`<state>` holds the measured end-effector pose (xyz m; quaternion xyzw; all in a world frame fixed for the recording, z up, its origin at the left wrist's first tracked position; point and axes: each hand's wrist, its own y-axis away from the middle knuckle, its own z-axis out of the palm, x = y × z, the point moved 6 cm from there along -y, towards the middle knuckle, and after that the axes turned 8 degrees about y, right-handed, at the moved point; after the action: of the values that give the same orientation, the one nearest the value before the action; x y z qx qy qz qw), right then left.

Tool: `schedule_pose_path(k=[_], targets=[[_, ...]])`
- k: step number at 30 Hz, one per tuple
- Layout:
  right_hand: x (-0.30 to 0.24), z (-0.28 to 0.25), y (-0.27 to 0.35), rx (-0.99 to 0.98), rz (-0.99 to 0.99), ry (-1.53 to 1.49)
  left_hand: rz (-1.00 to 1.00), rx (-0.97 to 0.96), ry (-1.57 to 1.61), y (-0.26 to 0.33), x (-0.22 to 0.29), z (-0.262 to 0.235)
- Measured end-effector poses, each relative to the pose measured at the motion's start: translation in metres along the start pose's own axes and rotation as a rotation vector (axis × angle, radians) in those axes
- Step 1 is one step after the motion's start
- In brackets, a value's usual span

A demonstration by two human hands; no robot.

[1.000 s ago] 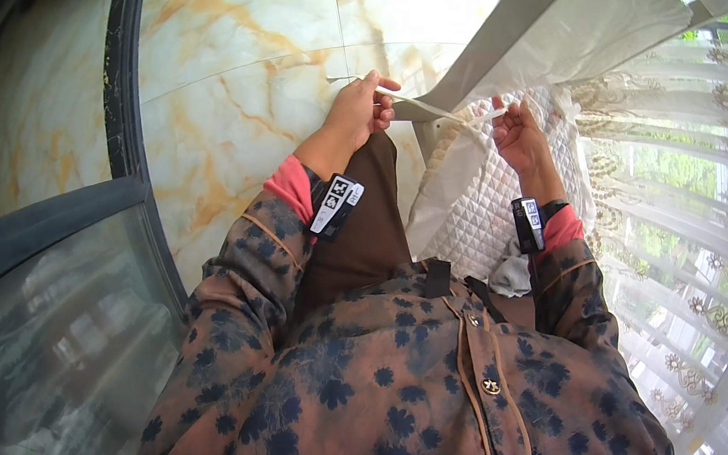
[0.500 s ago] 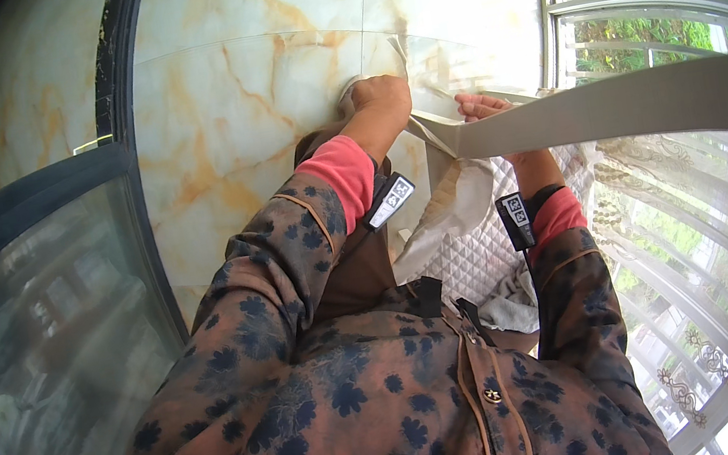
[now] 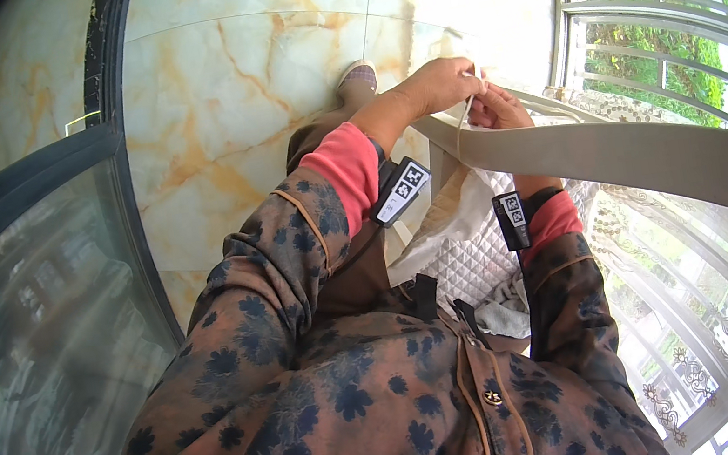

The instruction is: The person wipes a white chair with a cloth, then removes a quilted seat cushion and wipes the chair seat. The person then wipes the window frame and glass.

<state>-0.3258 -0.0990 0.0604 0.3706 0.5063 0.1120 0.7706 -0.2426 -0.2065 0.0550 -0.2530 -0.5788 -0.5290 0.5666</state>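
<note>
My left hand [image 3: 446,83] and my right hand [image 3: 499,108] are close together in front of me, fingers pinched around a thin pale cord [image 3: 463,123]. The cord hangs from the fingertips in front of a wide beige band [image 3: 634,145]. This band runs from below my hands to the right edge, sloping down; I cannot tell what it belongs to. Below it, loose cream cloth [image 3: 440,230] lies against a white quilted pad [image 3: 467,254]. Fingers partly hide where the cord is gripped.
A grey cloth [image 3: 504,312] rests on the pad near my body. Sheer patterned curtain [image 3: 703,290] hangs at the right, beside a barred window [image 3: 656,5]. A dark-framed glass panel [image 3: 55,302] stands at the left. My shoe [image 3: 357,73] is on the marbled tile floor [image 3: 224,107].
My left hand has moved right to meet my right hand, and both now pinch the cord. The wide band's right end has dropped lower. My shoe has come further into view.
</note>
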Motion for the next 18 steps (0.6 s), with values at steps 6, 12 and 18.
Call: schedule_pose_path(k=[6, 12, 18], targets=[[-0.006, 0.007, 0.012, -0.062, -0.044, -0.152, -0.197, -0.247, -0.114, 0.012, -0.011, -0.006], [-0.002, 0.001, 0.011, -0.049, 0.034, -0.115, 0.178, 0.160, -0.879, 0.041, 0.052, -0.005], [0.001, -0.017, 0.006, 0.078, -0.040, 0.004, 0.429, -0.127, -0.315, 0.057, 0.069, 0.006]])
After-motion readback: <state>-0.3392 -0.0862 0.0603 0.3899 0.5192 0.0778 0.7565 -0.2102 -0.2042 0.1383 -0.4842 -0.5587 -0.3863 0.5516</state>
